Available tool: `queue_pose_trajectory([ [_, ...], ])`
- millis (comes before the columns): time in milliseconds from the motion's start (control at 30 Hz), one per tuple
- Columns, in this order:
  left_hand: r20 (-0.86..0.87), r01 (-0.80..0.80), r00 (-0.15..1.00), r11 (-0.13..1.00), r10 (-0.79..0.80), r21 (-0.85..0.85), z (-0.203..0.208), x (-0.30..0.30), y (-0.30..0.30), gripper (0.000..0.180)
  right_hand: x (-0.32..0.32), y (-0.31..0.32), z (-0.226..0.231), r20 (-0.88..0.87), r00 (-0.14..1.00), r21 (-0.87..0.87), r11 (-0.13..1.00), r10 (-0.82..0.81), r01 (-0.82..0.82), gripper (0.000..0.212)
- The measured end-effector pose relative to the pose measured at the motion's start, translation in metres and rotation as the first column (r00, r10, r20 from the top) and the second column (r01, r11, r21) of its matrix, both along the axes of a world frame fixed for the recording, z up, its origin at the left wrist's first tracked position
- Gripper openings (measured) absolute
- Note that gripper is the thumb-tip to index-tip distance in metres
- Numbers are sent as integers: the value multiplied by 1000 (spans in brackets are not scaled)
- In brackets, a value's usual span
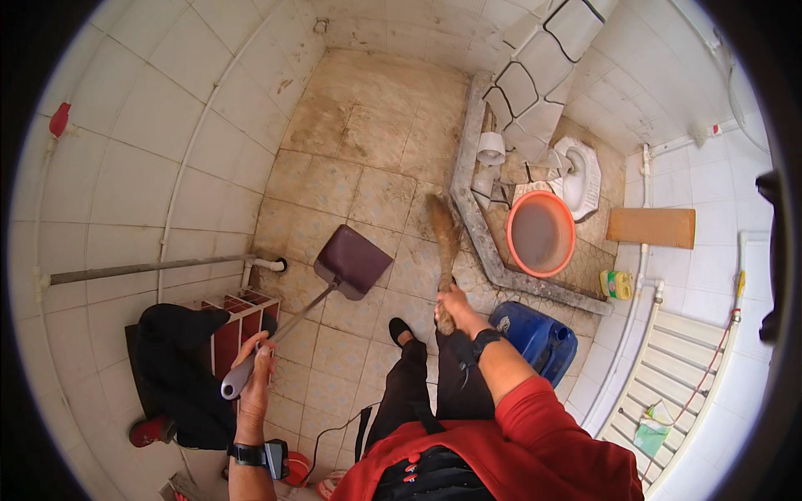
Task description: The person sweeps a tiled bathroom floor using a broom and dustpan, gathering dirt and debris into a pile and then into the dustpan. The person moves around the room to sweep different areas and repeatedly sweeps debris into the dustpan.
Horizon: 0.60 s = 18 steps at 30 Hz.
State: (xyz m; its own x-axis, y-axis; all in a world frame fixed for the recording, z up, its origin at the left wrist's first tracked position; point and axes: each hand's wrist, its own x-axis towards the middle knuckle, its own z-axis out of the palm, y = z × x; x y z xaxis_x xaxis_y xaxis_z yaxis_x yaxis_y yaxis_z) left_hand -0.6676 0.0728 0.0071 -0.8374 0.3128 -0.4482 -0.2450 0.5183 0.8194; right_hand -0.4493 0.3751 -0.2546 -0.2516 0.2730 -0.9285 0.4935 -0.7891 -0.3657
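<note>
The left hand (255,366) grips one dustpan (353,261) on the left, and the right hand (454,306) grips one broom (444,227) to the dustpan's right — that hand hides part of the broom.

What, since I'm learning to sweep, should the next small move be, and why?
Probably bring the dustpan a little to the right, toward the broom: the left hand grips the dustpan, the right hand holds the broom, and floor tiles show between the two tools.
</note>
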Motion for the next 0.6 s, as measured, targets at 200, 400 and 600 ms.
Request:
queue_pose_trajectory([
  [200,47,40,998,999,-41,6,-4,-16,19,38,-20,10,34,-86,983,-71,983,163,-169,64],
  [400,42,10,999,1000,-10,-9,1,-20,37,40,-48,109,43,-82,989,52,992,123,-119,70],
  [600,74,-94,992,993,99,-74,5,-24,60,38,-118,159,8,-140,990,26,1000,16,-13,44],
])
